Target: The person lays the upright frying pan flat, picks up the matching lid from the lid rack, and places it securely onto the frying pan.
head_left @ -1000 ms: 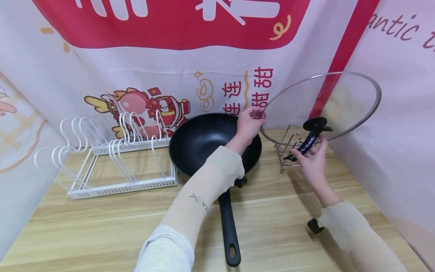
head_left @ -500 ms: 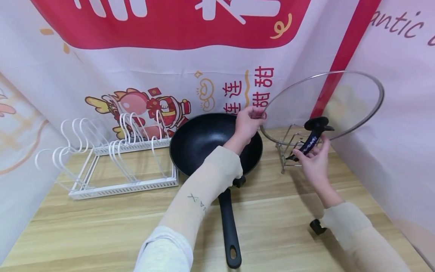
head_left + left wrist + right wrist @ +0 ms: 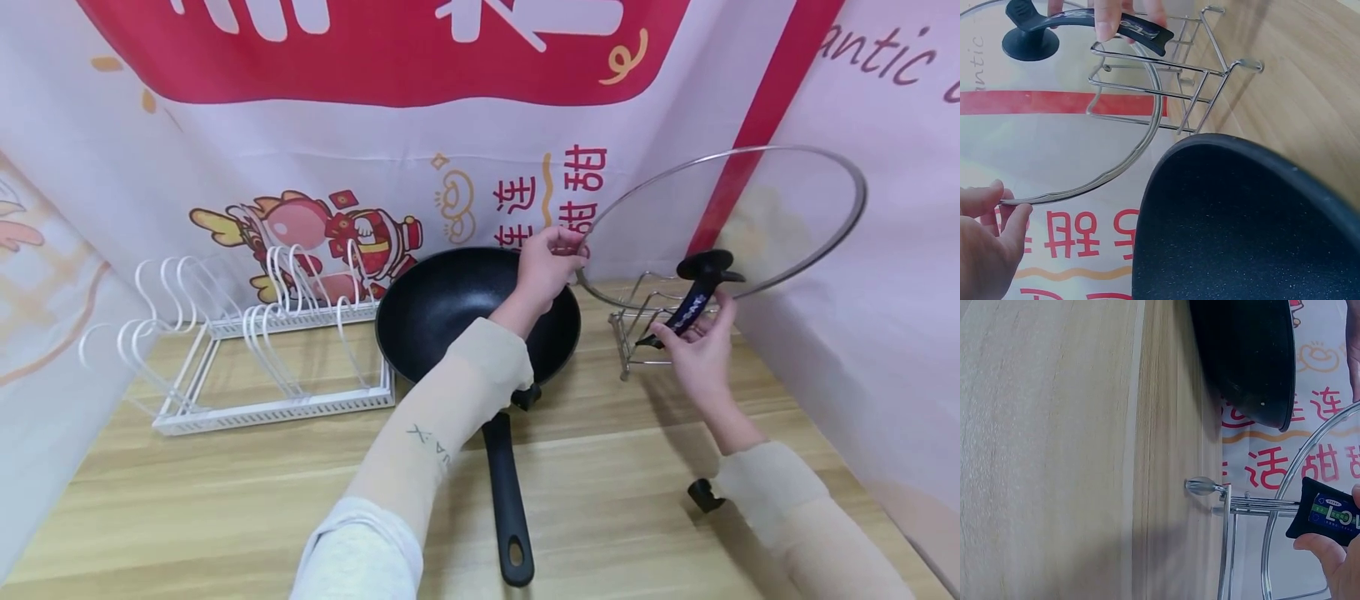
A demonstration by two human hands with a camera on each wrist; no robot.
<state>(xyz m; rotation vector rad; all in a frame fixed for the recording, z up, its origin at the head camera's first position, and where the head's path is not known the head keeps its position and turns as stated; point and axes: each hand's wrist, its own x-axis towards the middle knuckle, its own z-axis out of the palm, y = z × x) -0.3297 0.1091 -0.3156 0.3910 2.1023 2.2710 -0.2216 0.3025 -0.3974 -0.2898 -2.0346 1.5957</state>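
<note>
A large glass pot lid (image 3: pixel 787 200) with a metal rim is held tilted up on edge at the back right. Its left rim is pinched between the thumb and fingers of my left hand (image 3: pixel 550 265). My right hand (image 3: pixel 703 350) grips the black curved handle (image 3: pixel 692 304), which has a round base on the glass. In the left wrist view, the lid's lower rim (image 3: pixel 1159 94) overlaps the bars of a chrome wire rack (image 3: pixel 1210 87). The rack stands on the table, just below the lid. Left of it sits a black wok (image 3: pixel 442 308), partly hidden by my left forearm.
The wok's long handle (image 3: pixel 508 500) points toward the table's front. A white rack (image 3: pixel 300 410) with several wire loops stands on the left of the wooden table (image 3: pixel 240 517). Printed cloth (image 3: pixel 465 133) hangs behind and along both sides.
The lid has shifted slightly up and to the right, with my right hand moving the same way on its handle. My left hand stays at the rim, almost in place.
</note>
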